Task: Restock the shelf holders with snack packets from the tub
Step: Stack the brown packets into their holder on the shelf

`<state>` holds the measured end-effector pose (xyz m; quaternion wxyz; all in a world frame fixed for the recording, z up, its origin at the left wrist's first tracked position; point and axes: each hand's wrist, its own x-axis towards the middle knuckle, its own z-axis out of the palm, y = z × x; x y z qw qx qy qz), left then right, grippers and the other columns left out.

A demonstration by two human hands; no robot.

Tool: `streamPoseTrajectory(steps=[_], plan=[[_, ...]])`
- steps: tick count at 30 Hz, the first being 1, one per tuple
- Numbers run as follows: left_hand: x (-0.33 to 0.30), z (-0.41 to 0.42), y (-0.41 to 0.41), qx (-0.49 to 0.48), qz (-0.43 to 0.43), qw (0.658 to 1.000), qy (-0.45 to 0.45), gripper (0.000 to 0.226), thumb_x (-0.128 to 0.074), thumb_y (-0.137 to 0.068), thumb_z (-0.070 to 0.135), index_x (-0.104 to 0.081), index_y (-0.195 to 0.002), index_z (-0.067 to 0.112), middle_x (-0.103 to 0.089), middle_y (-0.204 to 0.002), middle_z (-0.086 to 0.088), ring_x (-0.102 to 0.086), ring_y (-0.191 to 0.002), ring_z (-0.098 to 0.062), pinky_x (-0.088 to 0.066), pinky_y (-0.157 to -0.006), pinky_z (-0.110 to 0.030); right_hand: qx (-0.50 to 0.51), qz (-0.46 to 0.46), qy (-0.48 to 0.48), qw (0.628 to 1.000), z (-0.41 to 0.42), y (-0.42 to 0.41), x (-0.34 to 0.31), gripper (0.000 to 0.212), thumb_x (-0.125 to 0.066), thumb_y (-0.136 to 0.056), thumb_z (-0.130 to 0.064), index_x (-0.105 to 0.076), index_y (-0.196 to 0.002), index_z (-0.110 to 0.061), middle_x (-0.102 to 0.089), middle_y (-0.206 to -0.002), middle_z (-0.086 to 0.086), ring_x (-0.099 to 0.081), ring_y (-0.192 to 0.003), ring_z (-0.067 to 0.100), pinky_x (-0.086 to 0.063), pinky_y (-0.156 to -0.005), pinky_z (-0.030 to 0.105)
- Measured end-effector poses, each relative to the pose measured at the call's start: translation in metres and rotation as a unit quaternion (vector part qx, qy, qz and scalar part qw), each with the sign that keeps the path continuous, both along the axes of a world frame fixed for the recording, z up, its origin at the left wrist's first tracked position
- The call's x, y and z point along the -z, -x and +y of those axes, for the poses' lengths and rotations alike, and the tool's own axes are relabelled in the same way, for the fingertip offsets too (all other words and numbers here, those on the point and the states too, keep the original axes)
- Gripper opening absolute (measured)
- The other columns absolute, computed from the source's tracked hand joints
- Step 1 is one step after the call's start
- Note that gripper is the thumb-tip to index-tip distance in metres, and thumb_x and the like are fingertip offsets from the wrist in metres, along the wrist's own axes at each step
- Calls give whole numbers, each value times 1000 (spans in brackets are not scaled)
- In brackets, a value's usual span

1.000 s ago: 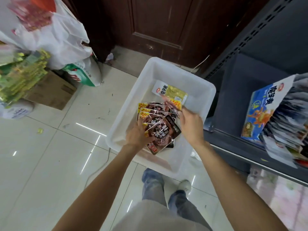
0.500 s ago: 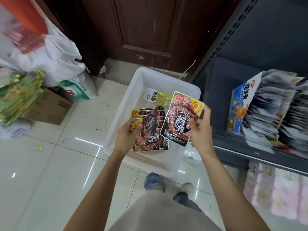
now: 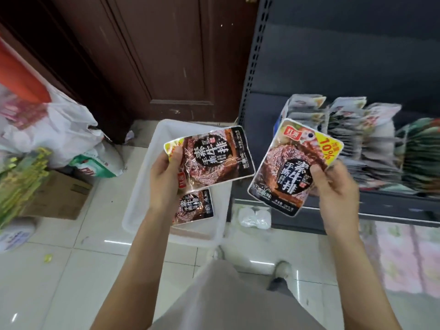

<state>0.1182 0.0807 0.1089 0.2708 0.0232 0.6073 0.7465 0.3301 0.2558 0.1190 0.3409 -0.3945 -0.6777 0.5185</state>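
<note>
Now, left hand (image 3: 166, 179) pinching packets (image 3: 209, 158), right hand (image 3: 335, 186) perhaps one.

Tiled floor (image 3: 71, 270) bears a white tub (image 3: 152, 163), cardboard box (image 3: 59, 198), and seemingly bags (image 3: 59, 129).

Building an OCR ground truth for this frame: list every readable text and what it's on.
"红源": red logo tab on the glossy brown snack packet in the right hand.
"10%": yellow corner of that same packet.
"手撕 素牛排": black round panel of that packet.
"素牛排": black panel on the glossy brown snack packet in the left hand, turned sideways.
Small print on both packets, the shelf packets and the green-and-white bag: too blurred to read.
</note>
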Motion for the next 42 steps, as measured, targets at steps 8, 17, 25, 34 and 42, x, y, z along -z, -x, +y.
streamPoseTrajectory(steps=[8, 17, 25, 34, 42], plan=[[-48, 122, -103, 159, 129, 979, 4, 18, -63, -87, 37, -73, -90, 22, -74, -86, -5, -70, -74, -16, -55, -60, -27, 139, 40, 2, 989, 87, -152, -18, 36, -59, -90, -1, -52, -90, -37, -70, -85, -10, -63, -81, 11, -50, -79, 44], [-98, 303, -243, 194, 425, 884, 30, 5, -60, -87, 39, -62, -83, 37, -66, -75, 25, -59, -71, 9, -44, -64, -12, 236, -5, -56, 970, 223, -310, -30, 32, -61, -90, -5, -48, -96, -35, -66, -103, 7, -63, -88, 14, -49, -81, 36], [-112, 445, -303, 260, 559, 785, 64, 23, -54, -95, 35, -60, -104, 14, -65, -85, 8, -64, -81, -11, -50, -72, -32, 284, 62, -32, 956, 296, -379, -30, 29, -60, -91, -8, -52, -92, -36, -60, -86, 1, -57, -79, 34, -49, -74, 64], [-84, 522, -314, 388, 669, 606, 186, 28, -55, -94, 36, -64, -115, 18, -73, -93, -2, -69, -80, -20, -50, -74, -34, 280, 104, 22, 954, 325, -399, -33, 19, -56, -93, -5, -49, -109, -11, -64, -90, 4, -62, -85, 40, -52, -77, 56], [-70, 518, -313, 402, 703, 537, 236, 30, -50, -95, 41, -61, -117, 22, -64, -65, 3, -69, -72, -24, -53, -71, -39, 261, 116, 27, 958, 349, -391, -23, 19, -58, -93, -9, -50, -98, -25, -65, -112, 11, -63, -101, 15, -52, -81, 34]])
